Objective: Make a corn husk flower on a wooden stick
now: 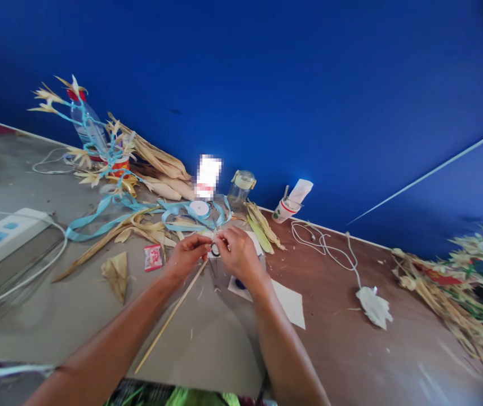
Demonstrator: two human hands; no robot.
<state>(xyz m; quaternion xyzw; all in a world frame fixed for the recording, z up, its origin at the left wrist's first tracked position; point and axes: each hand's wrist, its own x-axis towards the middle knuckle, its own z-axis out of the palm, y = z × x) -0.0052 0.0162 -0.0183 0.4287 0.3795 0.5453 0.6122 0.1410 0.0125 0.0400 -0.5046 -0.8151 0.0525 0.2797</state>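
Note:
My left hand [187, 255] and my right hand [238, 254] meet at the middle of the brown table [351, 338], fingers pinched together around a small dark ring-like piece [215, 248] at the top of a long thin wooden stick [169, 318]. The stick slants down toward me from the left hand. Just behind the hands lie a roll of light blue ribbon [199, 209] with loose ribbon trailing left, and dried corn husks [140, 225]. A white sheet of paper [291, 301] lies under my right wrist.
A bottle with husk flowers wrapped in blue ribbon [84, 127] stands at the back left. A glass jar [240, 189], a paper cup [286, 208], a white cable [329, 242], a power strip [4, 234], a small red packet [153, 257] and a pile of husk flowers [456, 282] surround the hands. Blue wall behind.

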